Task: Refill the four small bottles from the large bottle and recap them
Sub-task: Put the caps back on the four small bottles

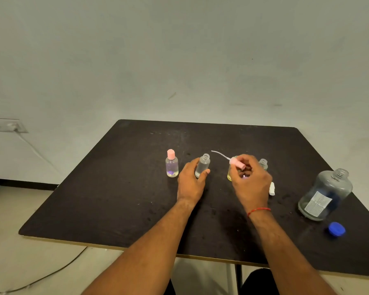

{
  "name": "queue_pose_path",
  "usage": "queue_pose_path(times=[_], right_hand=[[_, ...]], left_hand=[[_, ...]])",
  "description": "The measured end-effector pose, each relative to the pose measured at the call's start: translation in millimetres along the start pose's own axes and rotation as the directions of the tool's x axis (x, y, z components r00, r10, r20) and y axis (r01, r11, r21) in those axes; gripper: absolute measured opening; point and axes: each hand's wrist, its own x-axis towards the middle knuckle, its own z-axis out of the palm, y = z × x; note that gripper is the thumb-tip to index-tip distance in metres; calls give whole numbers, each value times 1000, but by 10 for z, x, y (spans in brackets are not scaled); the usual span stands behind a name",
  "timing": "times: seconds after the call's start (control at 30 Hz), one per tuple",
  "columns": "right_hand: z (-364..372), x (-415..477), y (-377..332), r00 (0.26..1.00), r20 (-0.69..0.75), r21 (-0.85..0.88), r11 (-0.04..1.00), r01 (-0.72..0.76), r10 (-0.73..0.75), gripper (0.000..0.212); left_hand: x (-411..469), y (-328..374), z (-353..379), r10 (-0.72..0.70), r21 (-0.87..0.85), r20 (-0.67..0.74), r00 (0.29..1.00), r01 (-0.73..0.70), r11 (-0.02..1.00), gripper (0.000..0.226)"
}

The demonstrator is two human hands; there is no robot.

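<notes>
On the dark table (136, 199) stand small clear bottles in a row. The leftmost bottle (172, 165) wears a pink cap. My left hand (190, 179) grips the second bottle (202, 166), which is uncapped and upright. My right hand (250, 179) holds a pink spray cap (237, 163) whose thin tube (219, 154) points up-left toward that bottle. Behind my right hand a yellowish bottle (229, 174) is mostly hidden, and an uncapped fourth bottle (263, 163) peeks out. The large clear bottle (326, 194) stands open at the right, looking nearly empty.
A blue cap (336, 229) lies near the table's right front edge, just before the large bottle. A small white cap (272, 188) lies right of my right hand. A wall socket (10, 125) with a cable is at the far left.
</notes>
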Motion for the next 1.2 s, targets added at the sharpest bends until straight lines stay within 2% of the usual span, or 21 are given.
queue_pose_path(times=[0.13, 0.4, 0.63, 0.87, 1.03, 1.2], right_hand=[[-169, 212, -144, 995, 56, 16, 997, 81, -82, 17], [-118, 305, -219, 977, 159, -6, 989, 148, -145, 13], [140, 428, -166, 925, 340, -82, 975, 207, -168, 12], [428, 494, -109, 858, 514, -74, 997, 37, 6, 18], [516, 445, -62, 852, 518, -10, 997, -80, 74, 15], [545, 411, -42, 878, 471, -10, 996, -87, 82, 12]], left_hand=[[-4, 5, -4, -9, -9, 2, 1000, 9, 1000, 38], [-14, 15, -15, -4, -30, 6, 1000, 4, 1000, 40], [-23, 20, -18, 3, -23, 29, 1000, -2, 1000, 41], [-10, 2, -5, 5, -19, 43, 999, -4, 1000, 40], [-2, -4, 7, -10, -24, 57, 998, 12, 1000, 41], [-1, 10, 2, -12, -28, 56, 998, 14, 1000, 40]])
